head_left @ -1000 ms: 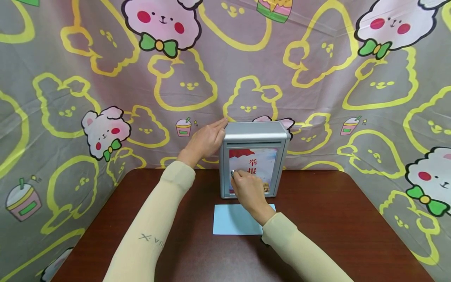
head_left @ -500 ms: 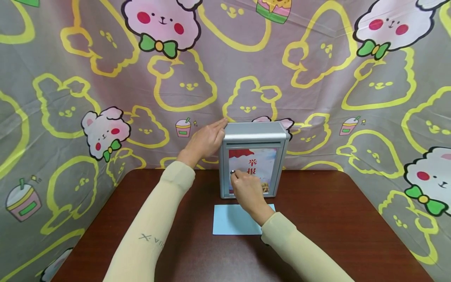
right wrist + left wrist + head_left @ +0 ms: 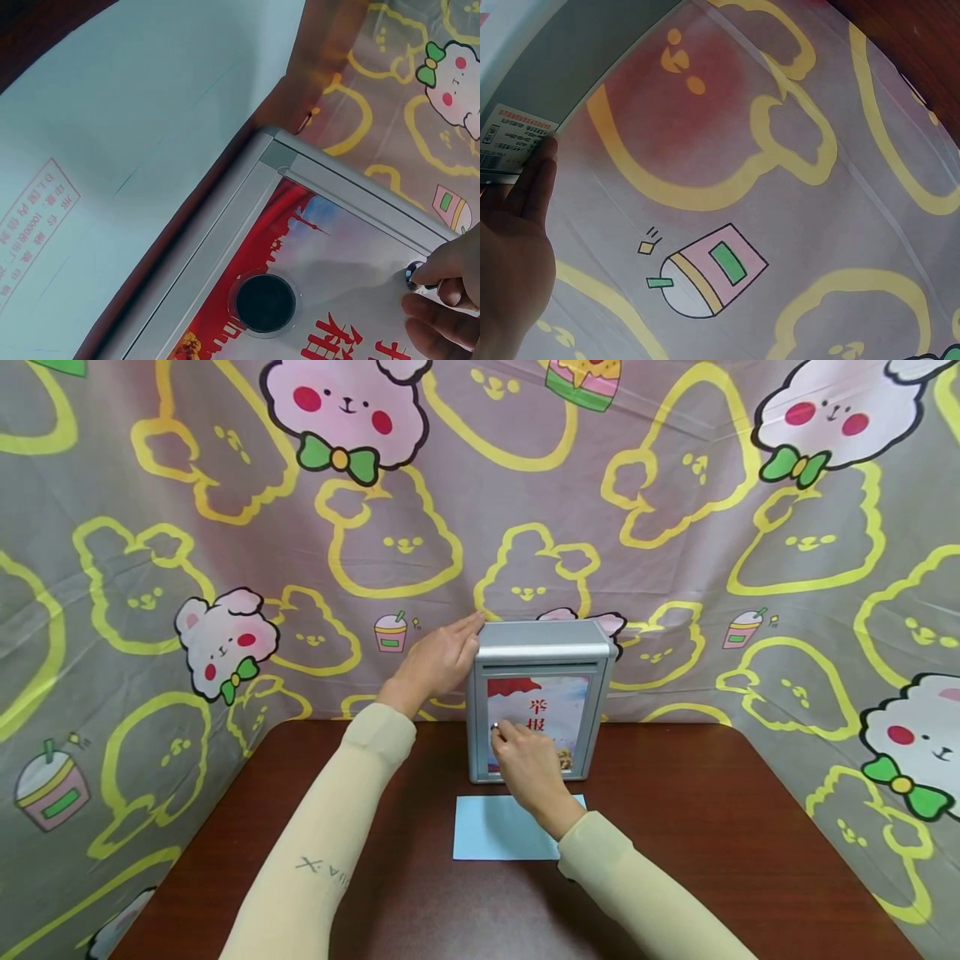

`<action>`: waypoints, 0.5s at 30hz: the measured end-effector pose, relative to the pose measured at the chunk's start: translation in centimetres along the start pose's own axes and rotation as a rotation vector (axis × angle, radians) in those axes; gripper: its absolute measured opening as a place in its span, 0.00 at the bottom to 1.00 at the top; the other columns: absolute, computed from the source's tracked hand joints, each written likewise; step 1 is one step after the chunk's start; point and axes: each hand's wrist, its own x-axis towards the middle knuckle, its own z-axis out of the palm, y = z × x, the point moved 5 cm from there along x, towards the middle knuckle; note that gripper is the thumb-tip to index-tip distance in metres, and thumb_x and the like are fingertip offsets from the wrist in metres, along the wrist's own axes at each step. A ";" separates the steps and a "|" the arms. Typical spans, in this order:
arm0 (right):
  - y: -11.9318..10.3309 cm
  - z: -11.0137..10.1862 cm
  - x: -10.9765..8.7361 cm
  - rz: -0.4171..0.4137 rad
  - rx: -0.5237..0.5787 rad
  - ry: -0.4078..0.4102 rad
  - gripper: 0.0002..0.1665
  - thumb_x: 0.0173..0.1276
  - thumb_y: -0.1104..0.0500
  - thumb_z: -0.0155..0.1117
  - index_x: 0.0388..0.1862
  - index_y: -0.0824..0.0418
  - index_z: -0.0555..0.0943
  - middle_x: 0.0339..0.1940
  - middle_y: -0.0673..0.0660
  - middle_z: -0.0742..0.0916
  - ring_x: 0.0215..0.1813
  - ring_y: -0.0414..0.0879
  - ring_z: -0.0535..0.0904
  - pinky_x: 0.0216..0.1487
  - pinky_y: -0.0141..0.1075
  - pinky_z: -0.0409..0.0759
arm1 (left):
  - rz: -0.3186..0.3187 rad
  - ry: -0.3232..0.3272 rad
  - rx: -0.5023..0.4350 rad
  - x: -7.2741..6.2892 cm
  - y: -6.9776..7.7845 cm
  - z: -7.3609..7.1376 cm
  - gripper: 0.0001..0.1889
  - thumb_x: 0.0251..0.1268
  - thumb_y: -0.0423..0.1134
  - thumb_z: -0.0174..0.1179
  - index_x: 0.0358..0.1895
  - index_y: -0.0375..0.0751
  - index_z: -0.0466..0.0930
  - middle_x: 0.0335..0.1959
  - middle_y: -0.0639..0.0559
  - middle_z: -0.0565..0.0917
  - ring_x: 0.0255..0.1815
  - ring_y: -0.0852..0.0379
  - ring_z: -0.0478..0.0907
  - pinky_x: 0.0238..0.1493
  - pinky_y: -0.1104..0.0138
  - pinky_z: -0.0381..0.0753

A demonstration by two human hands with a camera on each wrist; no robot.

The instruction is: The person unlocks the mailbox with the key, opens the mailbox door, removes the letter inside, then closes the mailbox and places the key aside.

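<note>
A grey metal box (image 3: 540,639) with a slot under its lid and a colourful poster on its front stands at the back of the table. My left hand (image 3: 438,656) lies flat against the box's left side, fingers straight, beside a printed label (image 3: 514,139). My right hand (image 3: 498,731) pinches a small metal key (image 3: 412,275) at the left edge of the front panel. A black round disc (image 3: 264,302) sits on the poster below it. A light blue envelope (image 3: 487,831) lies flat on the table in front of the box, partly under my right wrist.
The dark brown table (image 3: 712,827) is ringed on three sides by a hanging cartoon-print cloth (image 3: 225,527), which runs close behind the box. Both forearms wear beige sleeves.
</note>
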 end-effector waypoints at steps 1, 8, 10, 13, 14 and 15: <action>0.0 0.0 0.0 -0.002 0.000 0.002 0.06 0.65 0.69 0.68 0.38 0.63 0.90 0.31 0.55 0.84 0.28 0.48 0.82 0.21 0.41 0.82 | 0.001 -0.001 -0.001 0.0 0.0 0.0 0.30 0.82 0.48 0.31 0.80 0.44 0.62 0.80 0.53 0.63 0.79 0.52 0.62 0.77 0.57 0.63; 0.1 0.1 0.1 -0.003 -0.004 0.015 0.07 0.65 0.70 0.67 0.37 0.63 0.90 0.30 0.54 0.83 0.27 0.48 0.81 0.20 0.40 0.81 | -0.006 -0.005 0.004 0.0 0.0 -0.1 0.30 0.82 0.48 0.31 0.80 0.45 0.62 0.81 0.55 0.62 0.79 0.52 0.62 0.77 0.58 0.63; 0.1 0.1 0.0 0.001 0.001 0.015 0.07 0.65 0.70 0.67 0.37 0.63 0.90 0.30 0.55 0.83 0.27 0.48 0.82 0.20 0.40 0.81 | -0.005 -0.004 0.002 0.0 0.0 -0.1 0.30 0.82 0.48 0.31 0.80 0.45 0.61 0.81 0.55 0.62 0.79 0.52 0.62 0.77 0.57 0.63; 0.1 0.1 0.0 0.009 0.013 0.012 0.07 0.64 0.70 0.67 0.37 0.63 0.90 0.30 0.55 0.83 0.28 0.48 0.82 0.21 0.41 0.82 | -0.003 -0.004 -0.001 0.0 0.0 0.0 0.30 0.82 0.48 0.31 0.80 0.45 0.61 0.80 0.54 0.62 0.79 0.52 0.62 0.77 0.57 0.63; 0.1 0.1 -0.1 0.011 0.017 0.010 0.07 0.64 0.70 0.67 0.38 0.63 0.90 0.31 0.55 0.84 0.29 0.48 0.83 0.21 0.41 0.82 | -0.003 -0.004 0.001 0.0 0.0 0.0 0.30 0.82 0.48 0.31 0.80 0.45 0.61 0.80 0.54 0.62 0.79 0.53 0.62 0.77 0.57 0.64; 0.2 0.1 -0.1 0.013 0.018 0.009 0.07 0.64 0.70 0.67 0.38 0.63 0.90 0.31 0.55 0.84 0.29 0.48 0.83 0.22 0.41 0.82 | -0.004 -0.004 0.001 0.0 0.0 0.0 0.30 0.82 0.48 0.31 0.80 0.45 0.61 0.81 0.54 0.62 0.79 0.53 0.62 0.77 0.57 0.64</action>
